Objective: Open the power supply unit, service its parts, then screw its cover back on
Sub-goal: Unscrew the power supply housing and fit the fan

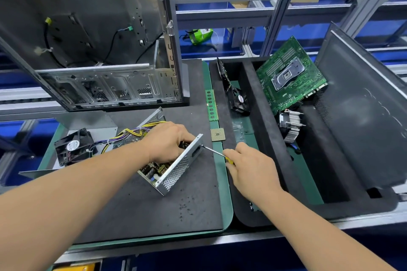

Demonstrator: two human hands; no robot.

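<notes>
1. Fingers of the right hand (pixel 246 164) curl round a yellow-handled screwdriver (pixel 217 153) — tip at the power supply unit (pixel 174 167) side wall.
2. Left hand (pixel 167 141) grips the open unit's top edge.
3. Unit rests tilted on the tabletop (pixel 136 209) mat — fan (pixel 73 147) wired beside it.

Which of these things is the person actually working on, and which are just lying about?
In use:
power supply, open, gripped by the left hand
screwdriver, held in the right hand, tip at the supply's end panel
fan, wired to the supply

Lying about:
memory stick
processor chip
motherboard
heatsink
small fan
computer case
</notes>
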